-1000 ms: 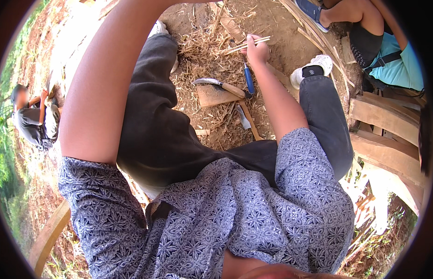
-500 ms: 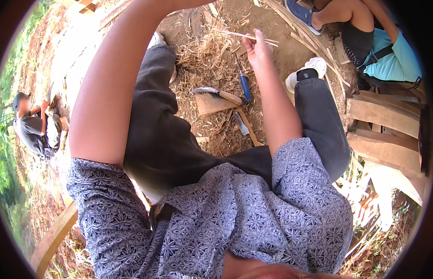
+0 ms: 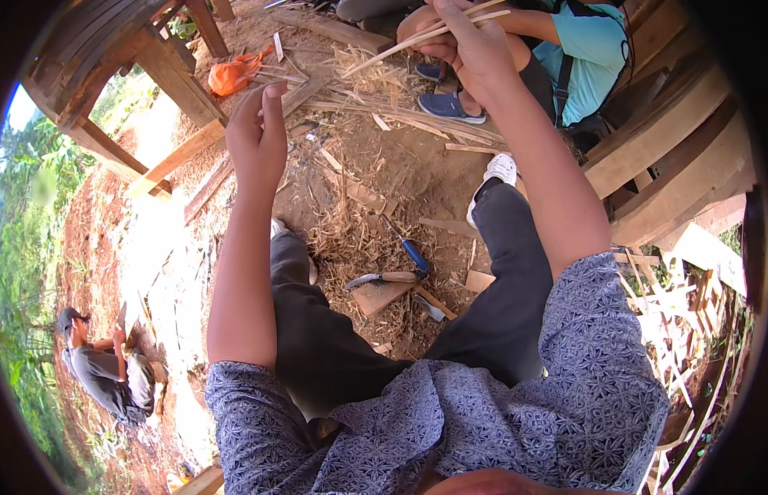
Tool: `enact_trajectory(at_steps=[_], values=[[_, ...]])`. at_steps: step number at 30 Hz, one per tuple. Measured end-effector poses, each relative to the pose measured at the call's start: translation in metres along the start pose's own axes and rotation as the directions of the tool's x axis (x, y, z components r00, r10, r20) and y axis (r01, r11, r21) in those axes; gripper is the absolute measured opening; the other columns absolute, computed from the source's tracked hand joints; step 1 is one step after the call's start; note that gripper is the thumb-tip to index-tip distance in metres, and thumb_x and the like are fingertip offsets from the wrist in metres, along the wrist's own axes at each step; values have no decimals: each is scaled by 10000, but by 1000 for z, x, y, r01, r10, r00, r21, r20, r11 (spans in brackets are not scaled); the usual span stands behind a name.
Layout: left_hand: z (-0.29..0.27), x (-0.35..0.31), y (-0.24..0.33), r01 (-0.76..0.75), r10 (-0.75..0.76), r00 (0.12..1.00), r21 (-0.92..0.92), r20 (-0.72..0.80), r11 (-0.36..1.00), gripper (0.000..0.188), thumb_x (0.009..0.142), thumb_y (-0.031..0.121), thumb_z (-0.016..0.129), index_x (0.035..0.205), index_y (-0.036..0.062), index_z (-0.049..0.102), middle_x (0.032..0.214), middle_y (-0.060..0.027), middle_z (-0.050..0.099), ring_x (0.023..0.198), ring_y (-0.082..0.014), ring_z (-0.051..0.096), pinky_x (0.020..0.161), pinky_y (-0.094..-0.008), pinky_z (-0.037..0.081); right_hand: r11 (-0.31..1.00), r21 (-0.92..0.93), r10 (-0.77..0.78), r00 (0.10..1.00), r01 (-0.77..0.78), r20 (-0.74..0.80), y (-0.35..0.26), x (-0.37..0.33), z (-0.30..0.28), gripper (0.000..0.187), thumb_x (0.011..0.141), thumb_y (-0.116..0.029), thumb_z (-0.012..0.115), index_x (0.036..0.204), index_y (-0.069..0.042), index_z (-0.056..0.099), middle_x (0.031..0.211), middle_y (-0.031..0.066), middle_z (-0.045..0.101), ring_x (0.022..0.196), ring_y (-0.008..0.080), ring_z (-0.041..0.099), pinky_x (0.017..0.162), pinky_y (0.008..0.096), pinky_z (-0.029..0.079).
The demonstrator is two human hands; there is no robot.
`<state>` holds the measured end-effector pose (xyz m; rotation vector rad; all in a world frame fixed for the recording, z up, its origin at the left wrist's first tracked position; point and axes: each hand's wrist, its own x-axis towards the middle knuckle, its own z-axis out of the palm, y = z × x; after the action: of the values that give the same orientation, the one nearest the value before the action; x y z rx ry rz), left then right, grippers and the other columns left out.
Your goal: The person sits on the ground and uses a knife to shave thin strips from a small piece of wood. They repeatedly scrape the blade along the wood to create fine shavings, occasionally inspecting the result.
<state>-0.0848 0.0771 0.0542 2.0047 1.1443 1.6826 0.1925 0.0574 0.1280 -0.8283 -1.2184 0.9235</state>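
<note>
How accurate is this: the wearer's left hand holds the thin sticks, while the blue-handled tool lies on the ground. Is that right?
Not quite: the head view shows the sticks in the right hand, not the left hand. The blue-handled tool does lie on the ground.

Wood shavings (image 3: 339,235), blue-handled tool (image 3: 414,253) on brown earth (image 3: 417,183)

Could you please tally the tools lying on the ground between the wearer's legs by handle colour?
Blue handle: 1, the slim tool
Brown wooden handle: 2, the curved knife and the short-bladed tool
Total: 3
</note>
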Motion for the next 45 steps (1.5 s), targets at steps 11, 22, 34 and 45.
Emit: enact_trajectory(at_steps=[11, 22, 34, 45], values=[[47, -50, 67, 93, 59, 658, -159, 751, 983, 237, 932, 177, 677, 1080, -7, 689, 920, -87, 705, 829, -131, 640, 792, -309, 510, 920, -364, 242, 944, -148, 227, 27, -90, -18, 355, 996, -304, 575, 1207, -25, 629, 912, 50, 696, 794, 106, 683, 663, 232, 582], [53, -47, 53, 141, -52, 559, -33, 827, 989, 195, 891, 171, 733, 985, 0, 732, 761, -2, 654, 671, -53, 557, 614, -251, 460, 894, -430, 267, 920, -125, 288, 41, -95, -28, 377, 970, -355, 618, 1146, -24, 647, 903, 62, 685, 774, 129, 702, 650, 250, 589], [58, -46, 49, 234, -108, 536, -25, 838, 972, 179, 878, 166, 744, 953, 3, 739, 755, -6, 652, 652, -52, 564, 585, -241, 454, 935, -336, 215, 936, -114, 280, 41, -94, -43, 376, 973, -332, 618, 1137, 5, 648, 957, 82, 689, 830, 126, 691, 727, 256, 602], [53, -45, 58, 75, -100, 491, 72, 865, 995, 219, 873, 212, 744, 909, -3, 726, 677, -46, 623, 623, -90, 561, 589, -287, 443, 925, -377, 164, 943, -45, 290, 49, -95, -40, 388, 959, -320, 638, 1147, 20, 633, 935, 98, 696, 822, 153, 716, 743, 260, 606]])
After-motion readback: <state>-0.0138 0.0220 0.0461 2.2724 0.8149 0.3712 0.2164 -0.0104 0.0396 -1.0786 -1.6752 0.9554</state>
